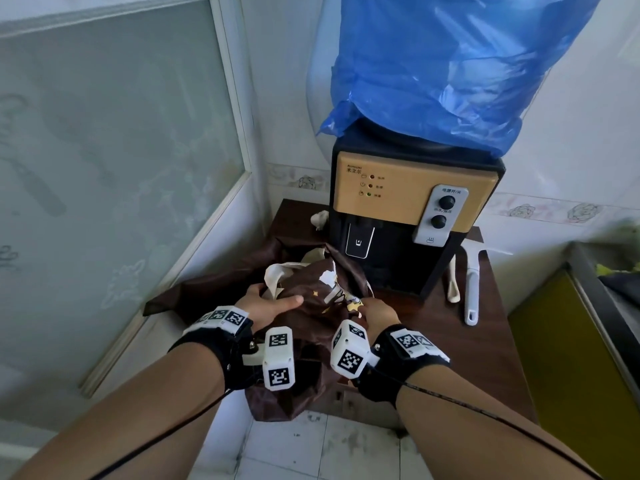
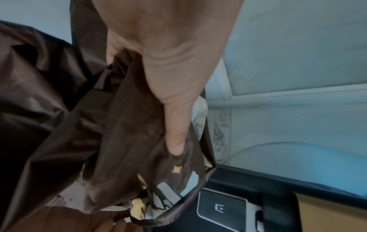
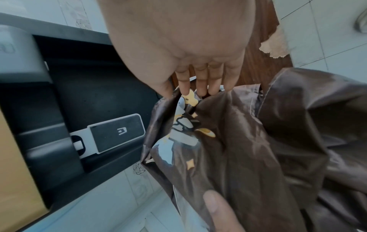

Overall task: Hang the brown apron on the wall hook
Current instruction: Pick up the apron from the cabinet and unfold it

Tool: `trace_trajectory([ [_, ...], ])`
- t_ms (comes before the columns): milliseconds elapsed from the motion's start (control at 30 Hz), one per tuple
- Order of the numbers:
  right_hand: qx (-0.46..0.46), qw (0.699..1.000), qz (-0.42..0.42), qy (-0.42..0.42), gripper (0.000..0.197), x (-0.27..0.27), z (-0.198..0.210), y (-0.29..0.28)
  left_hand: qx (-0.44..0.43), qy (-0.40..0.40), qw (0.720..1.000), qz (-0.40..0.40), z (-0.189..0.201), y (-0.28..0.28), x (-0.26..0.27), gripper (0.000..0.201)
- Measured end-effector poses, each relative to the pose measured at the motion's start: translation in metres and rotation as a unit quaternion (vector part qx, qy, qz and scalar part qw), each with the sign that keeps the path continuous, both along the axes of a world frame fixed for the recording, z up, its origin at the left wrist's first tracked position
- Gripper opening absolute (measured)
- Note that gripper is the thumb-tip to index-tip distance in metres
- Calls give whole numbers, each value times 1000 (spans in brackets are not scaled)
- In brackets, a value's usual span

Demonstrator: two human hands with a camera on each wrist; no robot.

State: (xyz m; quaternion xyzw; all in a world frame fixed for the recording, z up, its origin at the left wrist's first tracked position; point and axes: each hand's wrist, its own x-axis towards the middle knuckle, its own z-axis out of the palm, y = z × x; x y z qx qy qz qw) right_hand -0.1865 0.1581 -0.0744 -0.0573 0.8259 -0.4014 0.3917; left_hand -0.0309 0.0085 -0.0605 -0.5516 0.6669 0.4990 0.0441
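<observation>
We have the brown apron bunched before the water dispenser, left hand gripping a fold, right hand fingers tucked into it. No hook visible; hanging remains.

I'm seeing the left hand fingers disappearing under the brown apron; the blue-bagged bottle is running off the top edge, and the dispenser's labels are reading too small.
</observation>
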Motion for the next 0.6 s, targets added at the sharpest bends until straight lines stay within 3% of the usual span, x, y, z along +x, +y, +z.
trace_trajectory([
  [100,-4,1000,7,-14,52,-1,0,1,15,15,1000,16,-4,1,-3,122],
  [233,-8,999,-19,-27,53,1,-1,8,67,110,987,94,-6,7,-3,60],
  [333,-16,999,-31,-32,58,6,-6,13,88,161,975,123,-8,10,3,50],
  [433,-41,995,-65,-62,45,10,-8,10,74,199,968,131,2,14,14,37],
  [467,-48,996,-53,-56,52,14,-7,10,64,203,968,130,6,15,18,33],
  [533,-79,993,-50,-73,55,30,2,10,46,214,967,128,15,16,29,38],
  [600,-108,986,-77,-101,47,45,11,11,15,217,969,119,22,14,39,45],
])
